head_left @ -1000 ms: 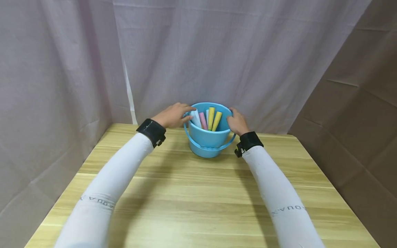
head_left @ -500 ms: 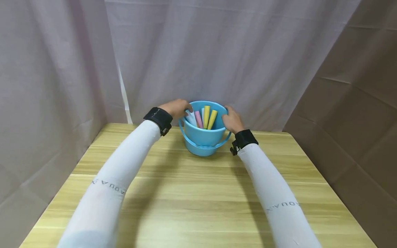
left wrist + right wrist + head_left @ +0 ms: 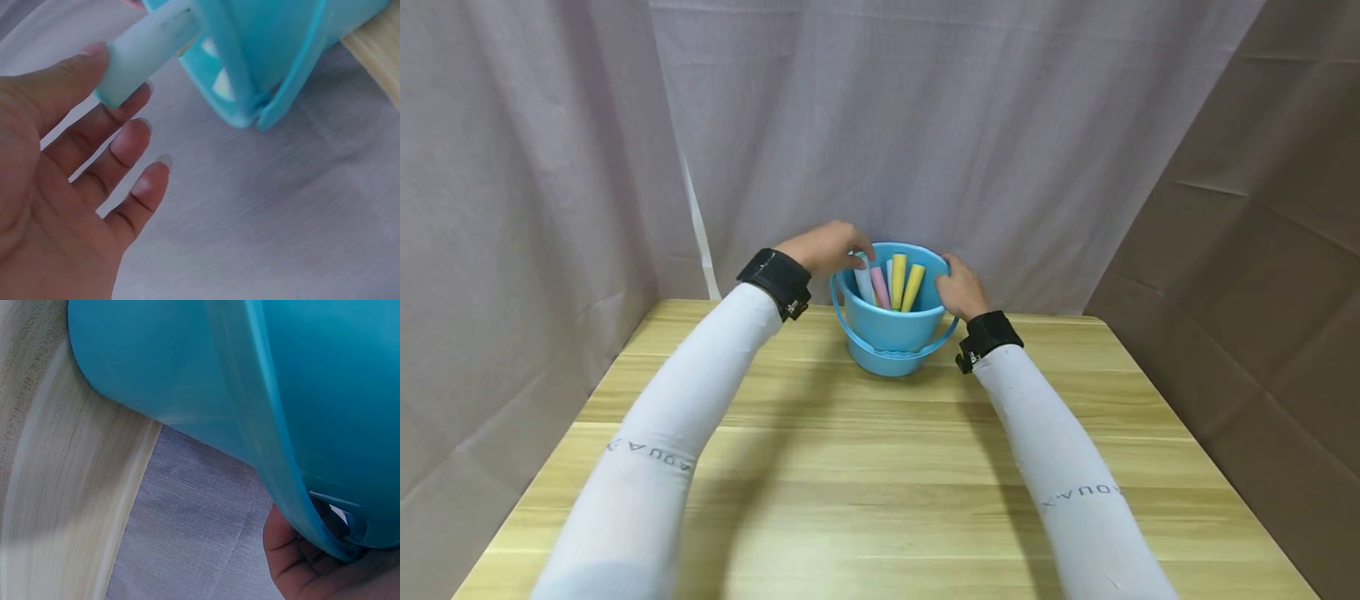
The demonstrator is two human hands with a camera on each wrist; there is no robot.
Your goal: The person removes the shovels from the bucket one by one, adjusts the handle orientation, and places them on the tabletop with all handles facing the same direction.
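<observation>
Your left hand (image 3: 823, 247) pinches the white chalk stick (image 3: 863, 282) at the rim of the blue bucket (image 3: 891, 333). Your right hand (image 3: 958, 287) grips the bucket's right side. The bucket stands at the far edge of the wooden table (image 3: 865, 467).

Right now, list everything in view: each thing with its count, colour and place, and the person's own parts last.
bucket: one, blue, at the far middle of the table, handle hanging down its front.
white stick: one, white, left-most in the bucket, top end above the rim.
pink stick: one, pink, standing in the bucket next to the white one.
yellow sticks: two, yellow, leaning in the middle of the bucket.
table: one, light wood, under everything.
curtain: pale lilac cloth behind and to the left; brown cloth on the right.
wrist bands: two, black, one on each wrist.
sleeves: two, white.
left hand: pinches the white stick's top end.
right hand: grips the bucket's right rim.
</observation>
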